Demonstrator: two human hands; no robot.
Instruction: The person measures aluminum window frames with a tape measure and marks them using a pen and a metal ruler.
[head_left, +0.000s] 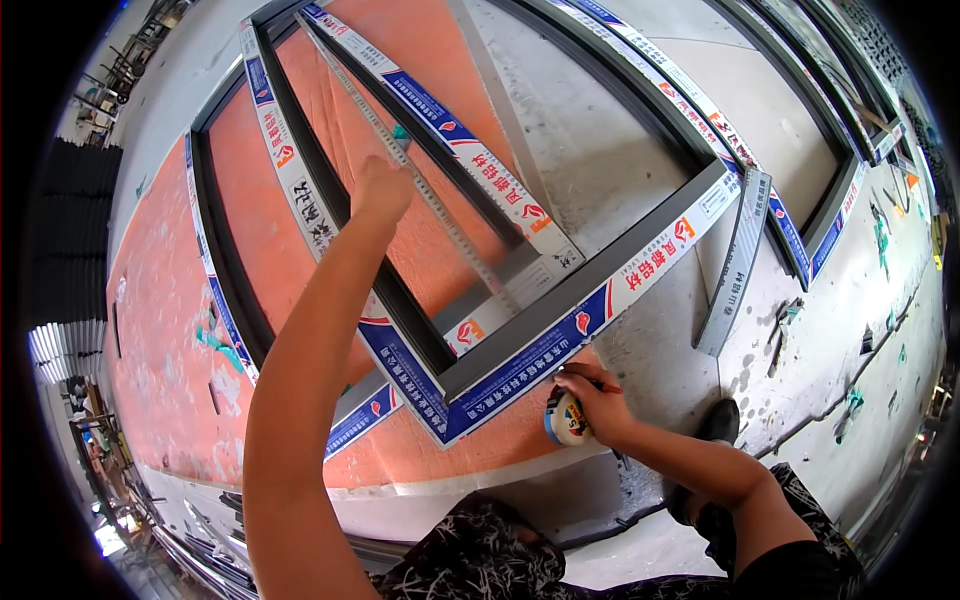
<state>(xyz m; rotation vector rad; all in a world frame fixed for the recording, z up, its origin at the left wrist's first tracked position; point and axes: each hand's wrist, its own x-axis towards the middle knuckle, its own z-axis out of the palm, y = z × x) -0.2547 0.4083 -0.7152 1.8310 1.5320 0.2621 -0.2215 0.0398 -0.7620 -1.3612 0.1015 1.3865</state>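
My left hand (382,190) reaches over a dark metal window frame (440,355) faced with printed blue and white film. Its fingers look closed at the edge of a long tape measure blade (345,82), though the fingertips are partly hidden. The blade slants across the frame's opening, and its near end is blurred. At the frame's near rail, my right hand (600,405) is closed around the round white, yellow and black tape measure case (568,418). A thin red pen or pencil (603,386) also sticks out from those fingers.
Orange sheeting (165,370) lies under the frames on a grey floor. More film-covered frames (820,230) stand at the right, with a loose grey strip (735,265) leaning across a corner. Green scraps (881,240) are scattered about. My shoe (720,420) is at the lower right.
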